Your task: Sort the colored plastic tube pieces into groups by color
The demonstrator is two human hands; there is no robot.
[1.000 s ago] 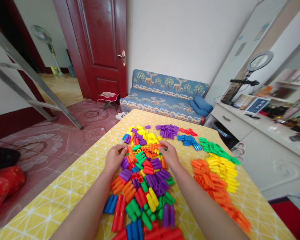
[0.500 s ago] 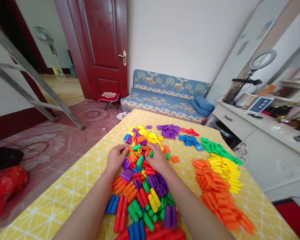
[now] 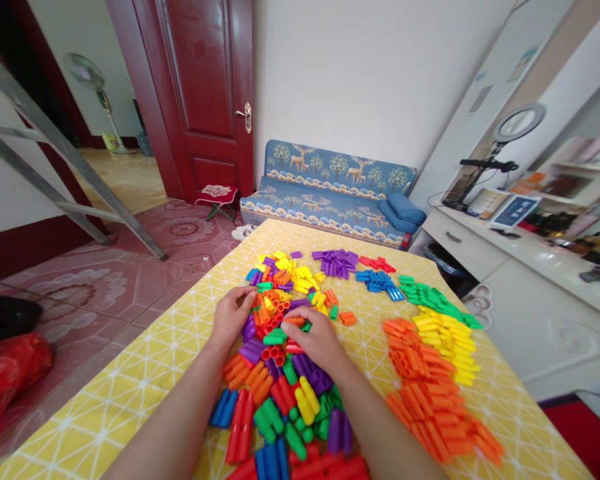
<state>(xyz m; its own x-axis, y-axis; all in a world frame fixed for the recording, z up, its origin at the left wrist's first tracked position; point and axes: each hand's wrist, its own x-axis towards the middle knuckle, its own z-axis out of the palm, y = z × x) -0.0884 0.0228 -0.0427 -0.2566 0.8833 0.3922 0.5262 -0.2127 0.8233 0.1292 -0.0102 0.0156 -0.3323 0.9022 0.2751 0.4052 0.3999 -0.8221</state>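
A mixed heap of coloured plastic tube blocks [image 3: 285, 373] covers the middle of the yellow tablecloth [image 3: 145, 373]. My left hand [image 3: 229, 319] rests on the heap's left edge, fingers curled against orange and purple pieces. My right hand [image 3: 316, 337] lies palm down on the heap's middle, fingers bent over an orange block [image 3: 295, 321] and green pieces; whether it grips one is unclear. To the right lie sorted rows: orange [image 3: 430, 393], yellow [image 3: 447, 340], green [image 3: 433, 298], blue [image 3: 379, 281], red [image 3: 376, 264] and purple [image 3: 336, 261].
A few loose orange and green pieces [image 3: 347, 317] lie between heap and rows. Beyond the table's far edge stand a blue sofa [image 3: 330, 190] and a red door [image 3: 200, 93]. A white counter [image 3: 520, 253] runs along the right, a ladder [image 3: 55, 160] on the left.
My right hand has drawn back from the heap's far right side toward its middle, pulling blocks along. The left hand has barely shifted.
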